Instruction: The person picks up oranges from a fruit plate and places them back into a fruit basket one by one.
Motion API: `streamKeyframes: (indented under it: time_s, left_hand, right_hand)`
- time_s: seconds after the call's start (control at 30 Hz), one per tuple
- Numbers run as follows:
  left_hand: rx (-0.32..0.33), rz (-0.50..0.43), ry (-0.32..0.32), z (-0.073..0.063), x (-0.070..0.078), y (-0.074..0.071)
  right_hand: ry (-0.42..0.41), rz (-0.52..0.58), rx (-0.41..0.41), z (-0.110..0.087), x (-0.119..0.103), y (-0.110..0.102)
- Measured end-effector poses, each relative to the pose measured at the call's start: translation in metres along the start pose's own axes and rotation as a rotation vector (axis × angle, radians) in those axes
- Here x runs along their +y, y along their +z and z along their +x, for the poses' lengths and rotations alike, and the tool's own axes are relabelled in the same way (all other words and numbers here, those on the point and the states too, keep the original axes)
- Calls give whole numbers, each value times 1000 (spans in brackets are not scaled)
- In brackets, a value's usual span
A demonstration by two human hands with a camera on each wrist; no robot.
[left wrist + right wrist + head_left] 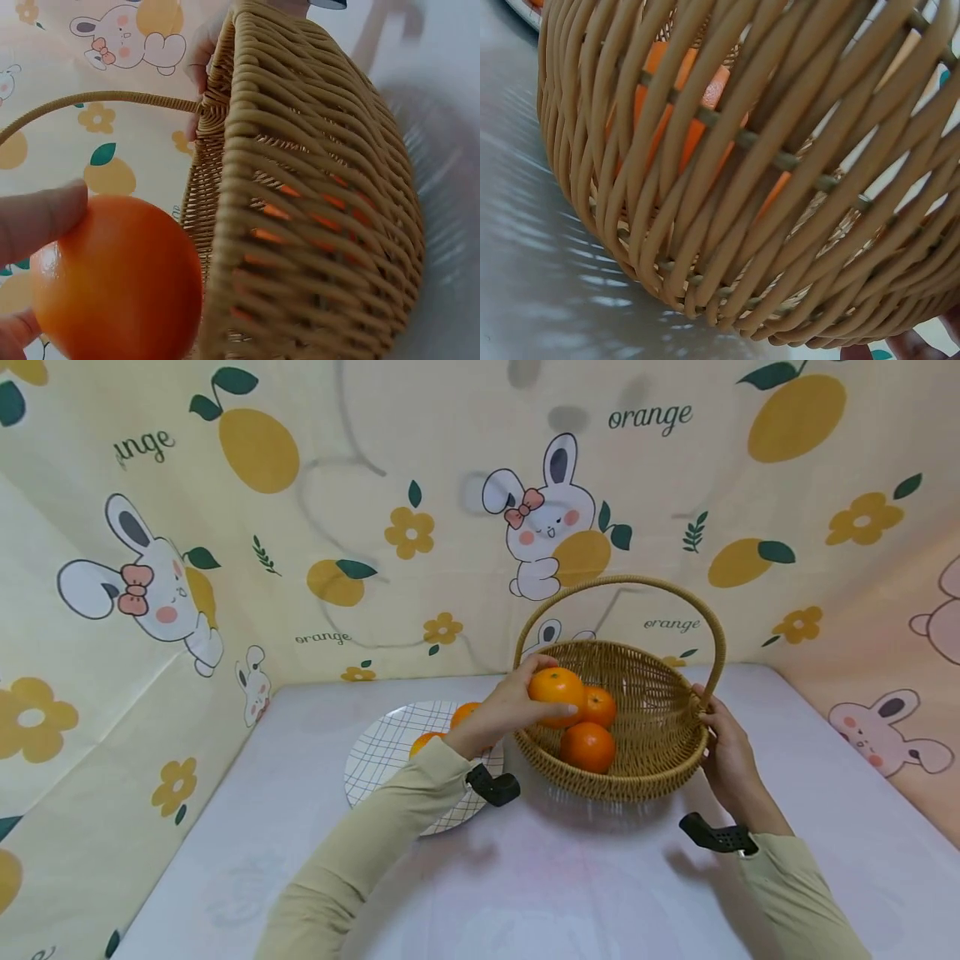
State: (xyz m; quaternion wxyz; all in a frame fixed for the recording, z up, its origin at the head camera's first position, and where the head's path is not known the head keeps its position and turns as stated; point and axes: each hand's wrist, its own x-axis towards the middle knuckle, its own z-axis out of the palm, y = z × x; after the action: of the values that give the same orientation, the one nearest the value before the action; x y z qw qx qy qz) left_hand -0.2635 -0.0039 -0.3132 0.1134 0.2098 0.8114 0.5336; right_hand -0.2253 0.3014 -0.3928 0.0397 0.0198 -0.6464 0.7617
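At frame centre, the left hand [504, 710] has its grip curled around an orange [556, 692] above the wicker basket's [660, 768] left rim. The right hand [726, 752] grips the basket's right edge, fingers partly hidden. Two oranges on the plate [390, 747] sit half-hidden behind the left wrist.

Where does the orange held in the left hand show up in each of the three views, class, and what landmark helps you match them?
Head: the held orange is at centre, over the basket's left rim, in the left hand.
Left wrist: bottom left, large, beside the basket wall.
Right wrist: cannot tell; orange shows only through the weave.
Shared landmark: the basket.
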Motion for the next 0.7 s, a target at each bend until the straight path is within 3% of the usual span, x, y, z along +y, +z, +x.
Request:
streamKeyframes:
  time_s: [0.33, 0.5, 0.7]
  left_hand:
    - [57, 180, -51, 27, 2, 24]
    - [101, 202, -104, 37, -2, 33]
    - [133, 250, -125, 48, -9, 40]
  right_hand:
    - [10, -17, 0, 0, -2, 1]
    - [8, -16, 0, 0, -1, 1]
    - [9, -13, 5, 0, 0, 1]
